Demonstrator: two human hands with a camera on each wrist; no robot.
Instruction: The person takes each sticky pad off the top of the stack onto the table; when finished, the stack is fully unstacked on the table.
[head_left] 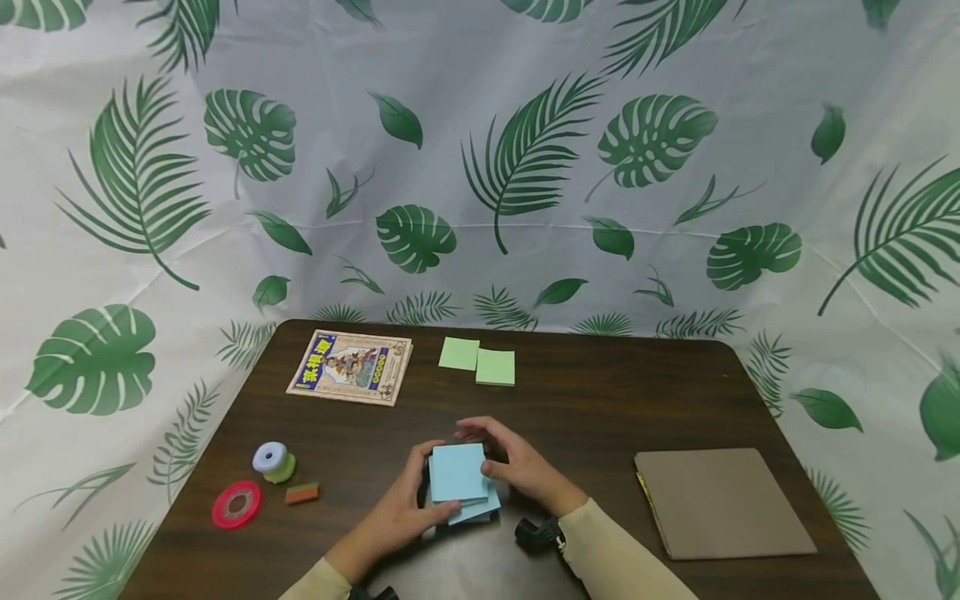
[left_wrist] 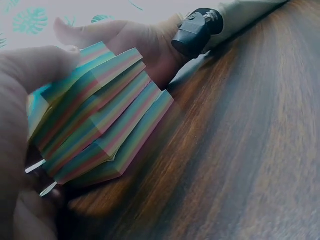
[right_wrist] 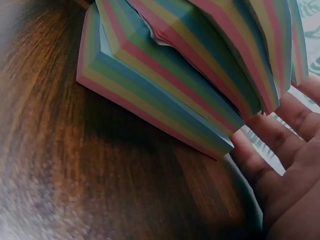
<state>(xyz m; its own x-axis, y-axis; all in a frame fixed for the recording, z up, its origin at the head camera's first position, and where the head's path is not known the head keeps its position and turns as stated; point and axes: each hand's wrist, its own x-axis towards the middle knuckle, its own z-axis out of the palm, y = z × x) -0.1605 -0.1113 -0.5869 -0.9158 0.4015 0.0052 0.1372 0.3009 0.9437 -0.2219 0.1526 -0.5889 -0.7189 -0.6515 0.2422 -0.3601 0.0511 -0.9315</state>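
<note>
Stack of sticky-note pads: pale blue top sheet, sides striped pink, yellow, green and blue, blocks skewed out of line. It sits at the near middle of the table, between your hands. Your left hand curls round its left edge; your right hand curls over the far right corner. Surface: dark wood table, leaf-print sheet behind. Also present: two green note pads, one booklet, one brown folder, two tape rolls, one eraser.
</note>
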